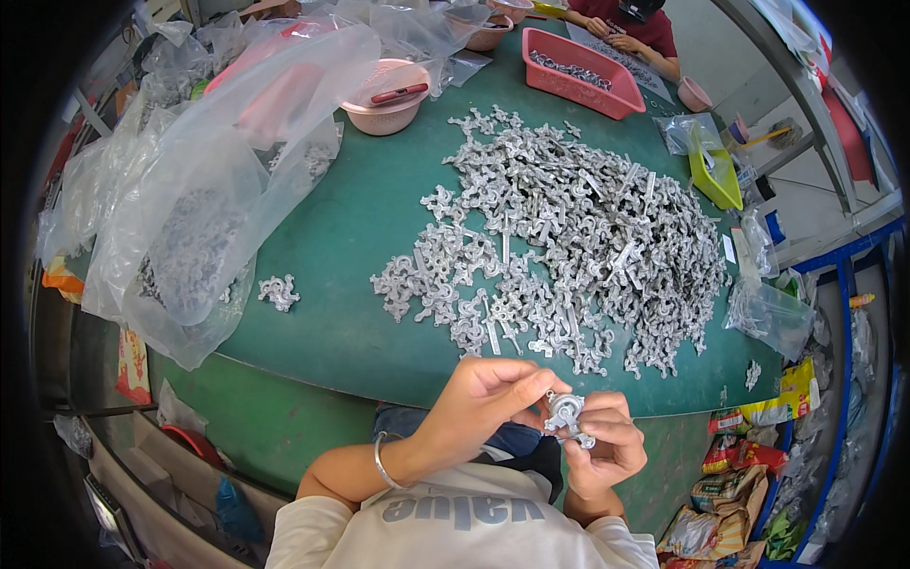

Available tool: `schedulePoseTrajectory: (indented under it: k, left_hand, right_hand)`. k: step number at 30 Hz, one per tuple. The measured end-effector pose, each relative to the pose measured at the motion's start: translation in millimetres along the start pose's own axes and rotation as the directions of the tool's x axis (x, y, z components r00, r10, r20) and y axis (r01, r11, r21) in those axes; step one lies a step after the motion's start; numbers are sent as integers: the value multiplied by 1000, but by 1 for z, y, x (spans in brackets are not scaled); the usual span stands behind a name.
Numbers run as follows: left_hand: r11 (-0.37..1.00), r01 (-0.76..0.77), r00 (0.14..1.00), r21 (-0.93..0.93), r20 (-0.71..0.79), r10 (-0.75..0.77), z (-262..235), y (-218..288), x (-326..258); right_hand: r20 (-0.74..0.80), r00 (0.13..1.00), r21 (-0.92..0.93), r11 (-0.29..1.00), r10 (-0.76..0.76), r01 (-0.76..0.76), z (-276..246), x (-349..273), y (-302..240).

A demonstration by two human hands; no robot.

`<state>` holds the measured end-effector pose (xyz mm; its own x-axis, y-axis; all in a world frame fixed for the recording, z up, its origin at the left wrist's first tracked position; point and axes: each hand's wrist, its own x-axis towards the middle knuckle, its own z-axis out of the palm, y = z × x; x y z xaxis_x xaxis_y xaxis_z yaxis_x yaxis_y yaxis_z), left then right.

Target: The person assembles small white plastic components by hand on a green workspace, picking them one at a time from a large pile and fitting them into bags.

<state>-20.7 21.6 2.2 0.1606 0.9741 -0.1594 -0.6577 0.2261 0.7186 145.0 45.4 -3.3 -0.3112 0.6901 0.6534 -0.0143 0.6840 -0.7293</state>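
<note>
Just off the near edge of the table, both hands meet around a small silver-grey cast metal piece (566, 412) with a round, curled shape. My left hand (488, 396) pinches its upper left side between thumb and fingers. My right hand (609, 441) is closed around its right and lower side, and the fingers hide part of it. A large heap of similar grey metal castings (607, 232) lies on the green table (332, 313) beyond my hands, with looser ones spread on its near left side. A single casting (279, 293) lies apart at the left.
Clear plastic bags (218, 190) of castings fill the left. At the back stand a pink bowl (384, 114) with a red phone-like object across it and a pink tray (583, 76) of rings. Another person (635, 28) works at the far side. A yellow-green bin (716, 175) is at right.
</note>
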Motion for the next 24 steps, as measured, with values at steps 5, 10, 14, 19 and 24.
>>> schedulePoseTrajectory:
  k: [5,10,14,19,24]
  left_hand:
    - [998,-54,996,14,78,52,0,3,-2]
    - [978,-204,978,52,45,201,2,-5,-4]
    - [987,-155,988,33,2,155,0,-8,-2]
    - [996,-45,998,76,-36,48,-1,-4,-1]
    - [999,-27,999,33,-29,28,-4,-6,-1]
  right_hand:
    - [-1,1000,14,1000,8,-8,0,0,0]
    - [37,999,-32,999,-29,31,1,1,0]
    - [49,998,-66,997,-38,41,2,2,0]
    - [52,999,3,1000,8,-8,2,0,1]
    - [17,999,50,998,50,-50,2,0,1]
